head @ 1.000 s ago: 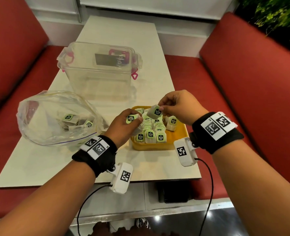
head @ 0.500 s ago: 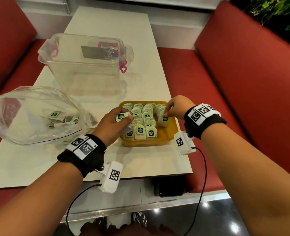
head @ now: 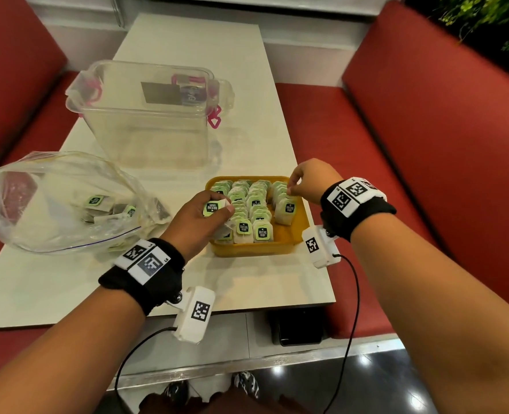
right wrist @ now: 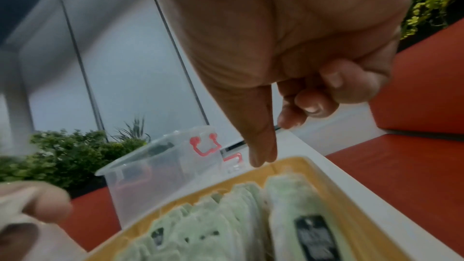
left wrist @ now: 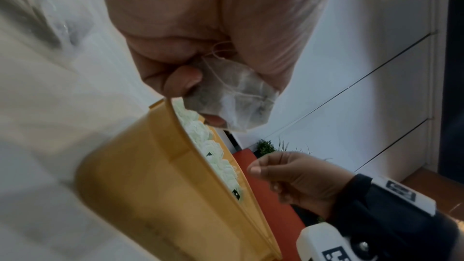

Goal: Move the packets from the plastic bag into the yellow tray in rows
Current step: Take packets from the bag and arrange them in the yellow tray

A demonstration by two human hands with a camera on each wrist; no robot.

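The yellow tray [head: 256, 251] sits near the table's front right and holds rows of green-tagged tea packets [head: 256, 210]. My left hand [head: 199, 216] hovers over the tray's left side, its fingers and thumb gripping a packet [head: 214, 208] with the green tag up. The left wrist view shows that packet [left wrist: 238, 96] pinched above the tray's wall [left wrist: 163, 186]. My right hand [head: 307, 183] is over the right-hand row, fingers curled, thumb down, nothing in it [right wrist: 288, 47]. The plastic bag [head: 53, 201] lies left of the tray with several packets inside.
A clear plastic container [head: 148, 121] with pink clips stands behind the tray and bag. Red bench seats [head: 426, 130] flank the white table [head: 247, 85]. Wrist camera cables hang off the table's front edge.
My right hand lowered its packet into the right-hand row, let it go, and now sits empty above that row. My left hand keeps its packet at the tray's left side.
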